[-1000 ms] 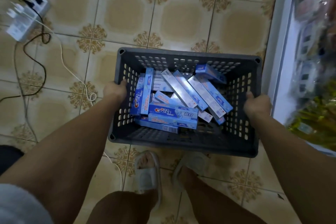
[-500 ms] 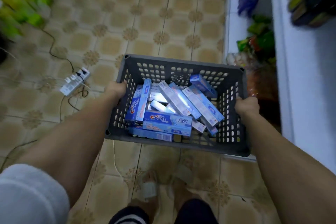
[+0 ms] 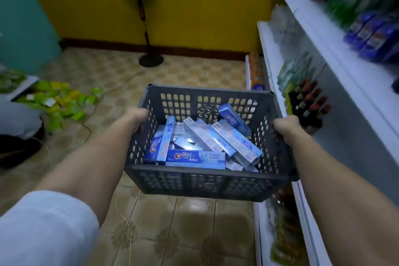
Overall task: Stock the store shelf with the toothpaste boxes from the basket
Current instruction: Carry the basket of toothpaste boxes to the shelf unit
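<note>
At the left of the frame, green and yellow packets (image 3: pixel 62 101) lie scattered on the floor (image 3: pixel 183 233), and a thin cord (image 3: pixel 126 220) trails across the tiles below the basket; either could catch a foot while the person's view is filled by the load. The left hand (image 3: pixel 138 115) curls over the left rim of the grey basket (image 3: pixel 207 181), which hangs in mid-air at frame centre. Inside it the toothpaste boxes (image 3: pixel 195 156) lie loosely heaped, some leaning on the far wall, so a tilt could slide them about or spill one. The right hand (image 3: pixel 286 126) grips the right rim, close to the white shelf (image 3: pixel 354 84) along the right edge; a swing there might knock the red-capped bottles (image 3: pixel 308 103). Against the earlier frames, the gaze has lifted from the tiles to the room, a standing fan (image 3: pixel 149 28) and yellow wall now show at top, and the basket sits higher, level with the shelf.
</note>
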